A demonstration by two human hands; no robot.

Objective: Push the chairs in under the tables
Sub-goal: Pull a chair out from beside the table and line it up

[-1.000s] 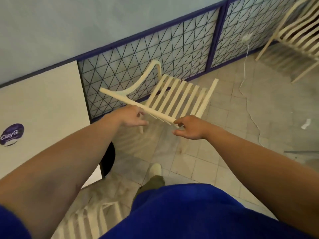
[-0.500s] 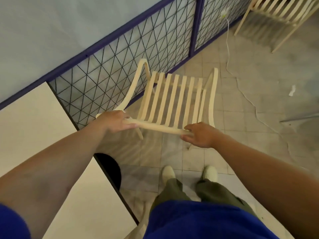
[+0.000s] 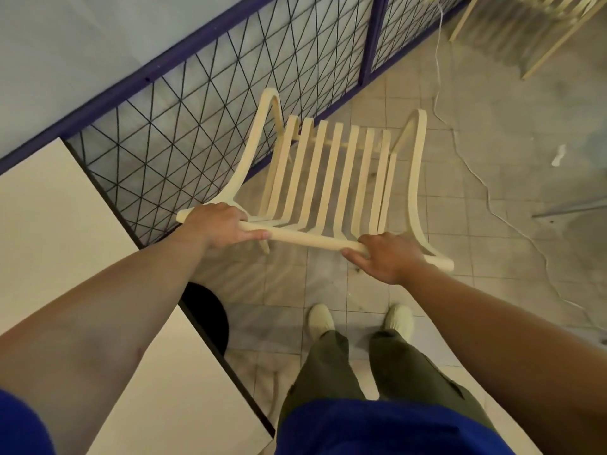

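From the head view we see the cream slatted chair (image 3: 328, 178) standing on the tiled floor (image 3: 492, 178) just beside the right edge of the white table (image 3: 49, 224), its seat out from under the top. The left hand (image 3: 216, 224) wraps the chair's top rail near its left end. The right hand (image 3: 384, 257) curls round the rail near the right end, with its fingers (image 3: 363, 241) over the top. A second chair (image 3: 542, 27) stands well apart by the mesh fence (image 3: 197, 110).

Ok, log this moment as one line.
left hand: grips top rail of slatted chair | right hand: grips same rail | white table: beside chair, chair not under it
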